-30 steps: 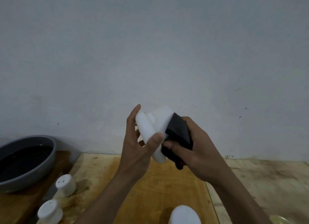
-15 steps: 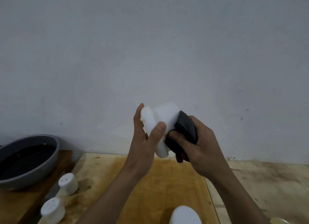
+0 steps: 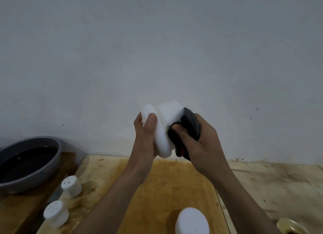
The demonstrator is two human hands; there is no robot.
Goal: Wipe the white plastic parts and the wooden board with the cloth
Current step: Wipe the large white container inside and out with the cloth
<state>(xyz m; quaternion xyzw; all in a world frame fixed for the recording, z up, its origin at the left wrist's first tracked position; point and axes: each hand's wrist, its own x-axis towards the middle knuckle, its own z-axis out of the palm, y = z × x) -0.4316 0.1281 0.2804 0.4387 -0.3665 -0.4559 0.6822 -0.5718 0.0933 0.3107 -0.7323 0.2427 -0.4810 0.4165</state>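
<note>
Since half a second ago the left hand has slid its thumb up the rim of the white plastic part, which is held raised above the wooden board; its fingers curl behind the flange; the right hand grips the dark cloth, thumb pressing it against the part's body. The plastic looks hard, smooth and light, likely slippery if damp; the broad flange edge offers the surest hold; the soft cloth moulds round the curve.
</note>
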